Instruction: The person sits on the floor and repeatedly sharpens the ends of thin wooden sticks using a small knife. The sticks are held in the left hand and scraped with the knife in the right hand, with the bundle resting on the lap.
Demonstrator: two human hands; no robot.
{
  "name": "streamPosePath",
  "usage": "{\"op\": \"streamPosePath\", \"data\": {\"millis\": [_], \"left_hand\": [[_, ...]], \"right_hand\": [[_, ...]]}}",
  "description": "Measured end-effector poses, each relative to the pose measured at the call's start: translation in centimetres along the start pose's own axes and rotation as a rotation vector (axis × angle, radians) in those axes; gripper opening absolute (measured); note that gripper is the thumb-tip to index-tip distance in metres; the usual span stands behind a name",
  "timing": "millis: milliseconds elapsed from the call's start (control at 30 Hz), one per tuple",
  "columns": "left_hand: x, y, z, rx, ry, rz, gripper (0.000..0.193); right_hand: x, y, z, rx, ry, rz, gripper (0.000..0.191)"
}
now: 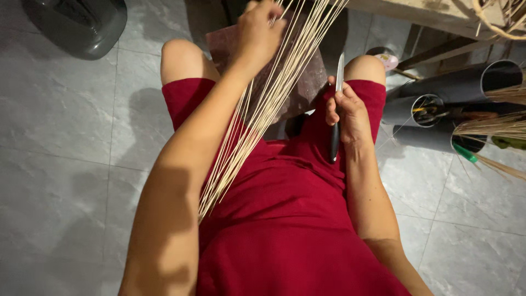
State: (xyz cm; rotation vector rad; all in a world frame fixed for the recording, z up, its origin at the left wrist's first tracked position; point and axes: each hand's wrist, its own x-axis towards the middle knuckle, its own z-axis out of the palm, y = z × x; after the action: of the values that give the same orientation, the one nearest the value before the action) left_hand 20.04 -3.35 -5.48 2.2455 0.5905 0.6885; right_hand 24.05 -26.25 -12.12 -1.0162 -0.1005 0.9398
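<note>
My left hand (258, 34) is raised near the top of the view, fingers closed around a bundle of long thin pale sticks (257, 115). The sticks fan down across my lap in red shorts (285, 219) and up past the hand. My right hand (345, 112) rests on my right thigh and grips a knife (336, 109) with a black handle; its blade points up and away from me. The knife sits a little to the right of the sticks, apart from them. A dark reddish cloth or mat (307, 82) lies between my knees under the sticks.
Grey floor tiles (66, 137) surround me. A dark round bin (76, 24) stands at the top left. Several dark tubes (455, 93) holding sticks and tools lie at the right, with loose straw-like fibres (493, 126). A wooden edge (433, 13) runs along the top right.
</note>
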Motion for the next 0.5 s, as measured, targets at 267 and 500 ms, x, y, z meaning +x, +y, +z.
{"op": "streamPosePath", "data": {"millis": [267, 500], "left_hand": [[-6.3, -2.2, -2.8, 0.397, -0.284, -0.217, 0.031], [-7.6, -3.2, -1.7, 0.477, -0.223, -0.168, 0.022]], "right_hand": [[0.2, 0.4, 0.5, -0.012, -0.011, 0.01, 0.042], [0.0, 0.3, 0.6, -0.024, 0.005, 0.005, 0.038]]}}
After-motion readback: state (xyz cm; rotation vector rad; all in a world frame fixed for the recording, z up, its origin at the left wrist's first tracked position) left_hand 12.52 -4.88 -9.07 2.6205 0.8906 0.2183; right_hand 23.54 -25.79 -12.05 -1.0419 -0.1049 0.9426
